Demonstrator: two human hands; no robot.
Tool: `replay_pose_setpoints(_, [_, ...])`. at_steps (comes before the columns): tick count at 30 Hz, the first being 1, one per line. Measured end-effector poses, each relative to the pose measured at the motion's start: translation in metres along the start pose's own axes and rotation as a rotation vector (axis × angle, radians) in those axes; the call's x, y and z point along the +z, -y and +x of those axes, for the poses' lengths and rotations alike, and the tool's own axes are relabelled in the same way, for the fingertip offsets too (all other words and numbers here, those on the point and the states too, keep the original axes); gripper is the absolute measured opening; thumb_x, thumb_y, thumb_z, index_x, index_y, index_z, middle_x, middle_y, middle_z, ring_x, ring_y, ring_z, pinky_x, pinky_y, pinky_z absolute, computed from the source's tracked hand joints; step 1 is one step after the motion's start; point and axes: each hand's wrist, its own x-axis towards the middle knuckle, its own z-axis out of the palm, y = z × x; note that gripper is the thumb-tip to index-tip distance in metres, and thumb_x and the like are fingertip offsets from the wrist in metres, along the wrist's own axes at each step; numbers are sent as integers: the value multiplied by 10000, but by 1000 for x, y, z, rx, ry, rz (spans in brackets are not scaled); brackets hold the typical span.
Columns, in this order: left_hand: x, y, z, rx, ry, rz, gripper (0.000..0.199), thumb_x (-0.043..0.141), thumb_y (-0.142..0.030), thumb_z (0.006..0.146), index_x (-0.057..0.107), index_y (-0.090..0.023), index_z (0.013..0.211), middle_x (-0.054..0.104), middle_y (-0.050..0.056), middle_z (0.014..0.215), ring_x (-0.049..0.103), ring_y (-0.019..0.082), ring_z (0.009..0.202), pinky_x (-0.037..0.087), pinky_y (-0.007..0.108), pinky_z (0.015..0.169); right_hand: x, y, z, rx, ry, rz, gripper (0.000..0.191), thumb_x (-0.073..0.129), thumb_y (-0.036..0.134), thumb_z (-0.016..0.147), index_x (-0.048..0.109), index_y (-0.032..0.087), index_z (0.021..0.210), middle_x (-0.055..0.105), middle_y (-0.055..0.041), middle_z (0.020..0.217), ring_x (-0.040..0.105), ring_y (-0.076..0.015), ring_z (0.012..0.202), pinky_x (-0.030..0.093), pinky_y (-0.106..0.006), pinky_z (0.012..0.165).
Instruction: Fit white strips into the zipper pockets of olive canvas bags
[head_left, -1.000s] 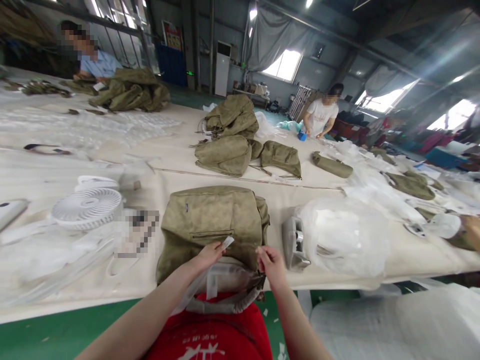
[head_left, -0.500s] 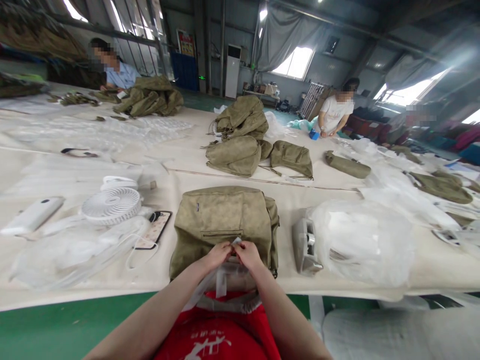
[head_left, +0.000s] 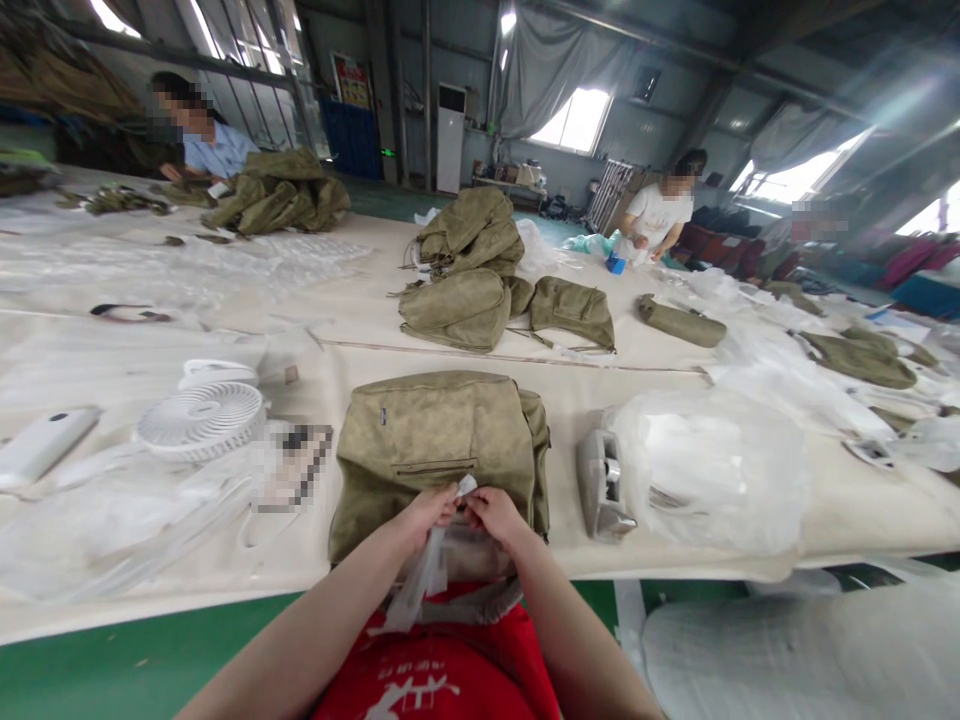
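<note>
No words can be read: the small label (head_left: 383,416) on the olive bag (head_left: 431,430), white print (head_left: 417,699) on the red shirt (head_left: 491,652), wall poster (head_left: 351,82) and lit green sign (head_left: 388,153) are illegible.

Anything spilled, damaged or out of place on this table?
Nothing looks spilled or damaged. At most, the crumpled plastic near the fan, left of the olive bag, looks untidy because it sprawls loosely across the table.

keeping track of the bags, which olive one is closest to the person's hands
The large bag at the table's near edge, with a small dark label, by the left hand and right hand; other olive bags lie farther back.
</note>
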Motion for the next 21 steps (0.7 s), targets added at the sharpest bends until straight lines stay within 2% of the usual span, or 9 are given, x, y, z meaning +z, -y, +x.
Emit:
replay_pose_setpoints(3, [-3,-3,-6,-94,151,-103,382,584,-510,768,438,-181,640,248,-110,477,158,35,387,153,203,398,7,-2,13,-55,-43,-53,190,470,129,794,632,161,701,592,11,598,503,-97,508,389,-175,478])
replay_pose_setpoints(6, [-11,-5,-11,-146,226,-149,359,584,-500,767,449,-190,648,193,-123,459,104,37,373,147,205,378,14,2,24,-70,-28,-63,185,495,71,733,634,165,656,617,16,628,532,-103,579,408,-166,526])
replay_pose_setpoints(9, [-16,-5,-15,-142,212,-162,358,599,-528,745,500,-187,699,164,-133,446,84,43,370,142,209,376,18,9,30,-26,-12,-58,163,522,80,710,627,161,615,617,13,587,549,-115,550,421,-181,515])
replay_pose_setpoints(13, [-11,-5,-16,-72,107,-133,415,574,-581,743,563,-166,769,214,-124,433,138,50,366,143,218,400,18,13,30,28,-49,-57,169,556,144,740,594,167,576,592,3,510,530,-119,450,399,-199,453])
replay_pose_setpoints(14, [-9,-6,-17,-28,39,-52,424,527,-584,777,579,-163,789,243,-113,431,178,59,365,162,221,408,16,12,28,39,-56,-60,192,560,169,755,585,170,565,588,-2,496,521,-118,430,388,-201,437])
replay_pose_setpoints(16, [-6,-9,-18,84,-139,246,418,439,-545,847,610,-165,816,363,-67,449,335,93,401,250,228,446,12,9,23,61,-72,-66,245,559,230,787,569,178,548,584,-13,480,508,-119,401,365,-204,404])
replay_pose_setpoints(18, [-4,-13,-21,180,-298,559,365,414,-463,883,630,-174,828,530,10,559,519,154,559,353,249,545,6,6,17,82,-84,-60,288,526,300,825,567,183,565,597,-26,494,516,-126,395,357,-208,383])
replay_pose_setpoints(19, [-3,-14,-23,207,-346,699,334,415,-423,890,634,-177,837,593,49,641,575,187,659,385,267,607,3,6,13,89,-89,-49,321,488,344,850,573,184,585,609,-33,512,526,-131,397,361,-213,377])
replay_pose_setpoints(21, [1,-16,-28,234,-366,916,296,394,-353,902,631,-175,890,653,112,779,619,240,789,411,310,696,-1,8,8,46,-112,-41,446,370,443,897,588,180,610,622,-53,533,540,-144,394,367,-227,363])
